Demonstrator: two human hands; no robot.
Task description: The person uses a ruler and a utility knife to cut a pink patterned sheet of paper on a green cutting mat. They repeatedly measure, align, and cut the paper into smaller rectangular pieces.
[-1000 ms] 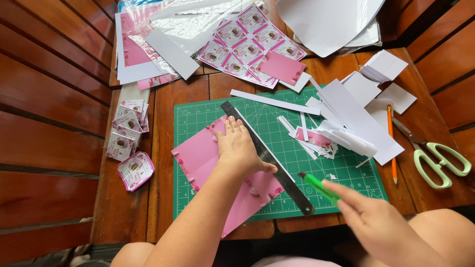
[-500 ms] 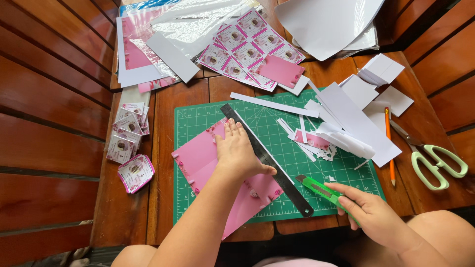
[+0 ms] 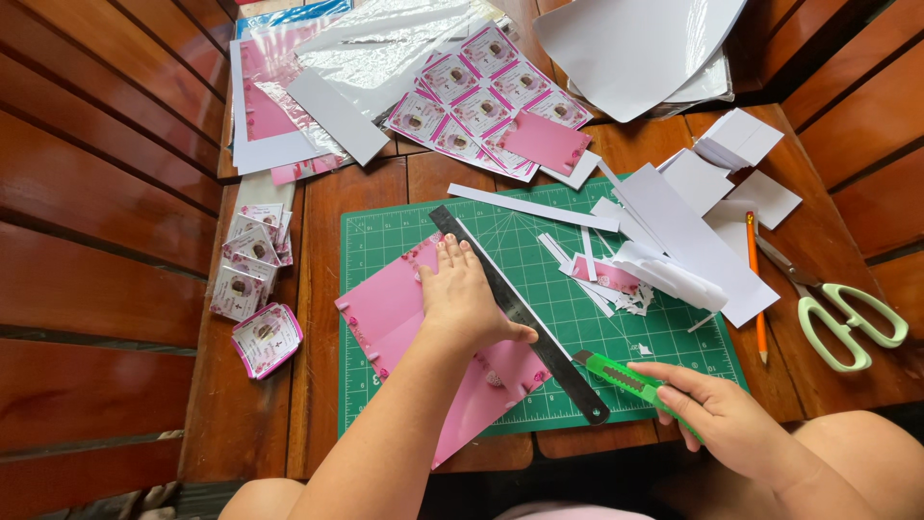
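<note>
— Head view: what are the hands doing?
— The left hand [image 3: 469,306] lies flat, fingers together, pressing one pink sheet [image 3: 423,347] and one dark ruler [image 3: 520,310] onto the green cutting mat [image 3: 664,332]. The right hand [image 3: 724,416] is clenched around one green utility knife [image 3: 626,379], its tip beside the ruler's lower end.
— And the rest of the surface?
— One orange pencil [image 3: 756,289] and one pair of pale green scissors [image 3: 847,313], right of the mat.
</note>
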